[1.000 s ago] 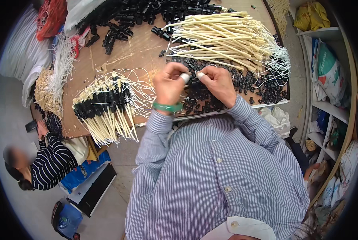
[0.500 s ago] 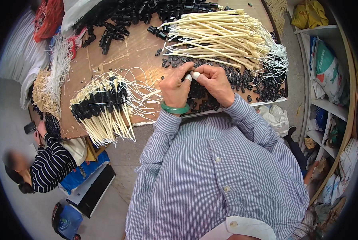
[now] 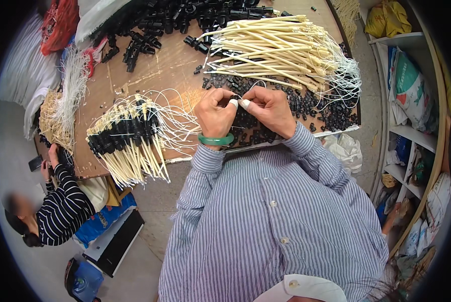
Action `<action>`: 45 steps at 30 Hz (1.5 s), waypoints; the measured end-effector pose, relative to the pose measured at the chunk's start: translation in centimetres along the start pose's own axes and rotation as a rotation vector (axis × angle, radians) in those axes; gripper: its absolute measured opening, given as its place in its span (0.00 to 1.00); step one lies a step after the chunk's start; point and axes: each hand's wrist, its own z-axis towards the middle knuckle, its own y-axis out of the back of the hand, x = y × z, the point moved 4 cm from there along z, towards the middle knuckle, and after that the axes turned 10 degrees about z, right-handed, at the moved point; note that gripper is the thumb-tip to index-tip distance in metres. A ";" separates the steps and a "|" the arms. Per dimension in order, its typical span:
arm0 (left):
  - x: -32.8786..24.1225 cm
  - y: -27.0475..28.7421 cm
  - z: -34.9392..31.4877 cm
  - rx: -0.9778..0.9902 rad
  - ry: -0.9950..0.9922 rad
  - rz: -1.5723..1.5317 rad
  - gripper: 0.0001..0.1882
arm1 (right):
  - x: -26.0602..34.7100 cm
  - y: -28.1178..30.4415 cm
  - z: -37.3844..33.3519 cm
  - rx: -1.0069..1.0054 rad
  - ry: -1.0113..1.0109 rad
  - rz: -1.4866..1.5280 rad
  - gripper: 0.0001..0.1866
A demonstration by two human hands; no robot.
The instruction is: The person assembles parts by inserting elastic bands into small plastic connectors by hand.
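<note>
At table's edge (image 3: 342, 132), L hand (image 3: 215, 112) pinches blk pc (image 3: 235, 96), R hand (image 3: 274, 111) prob. wht cord (image 3: 258, 82); blk-sleeved tubes (image 3: 127, 133) look done, plain tubes (image 3: 270, 48) left.

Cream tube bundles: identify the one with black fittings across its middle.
The bundle overhanging the table edge left of the left hand; the larger pile beyond lacks that band.

Small black part (image 3: 235, 96) is mostly hidden by fingertips (image 3: 245, 104) | black fittings (image 3: 169, 24) are cut by upper edge | co-worker's face (image 3: 20, 205) is blurred

Printed white-green sack (image 3: 411, 84), blue bag (image 3: 103, 221), lettering illegible
</note>
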 end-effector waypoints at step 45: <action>-3.7 0.6 0.1 -0.082 -0.333 0.146 0.04 | 0.9 2.4 -0.4 0.271 0.153 0.247 0.08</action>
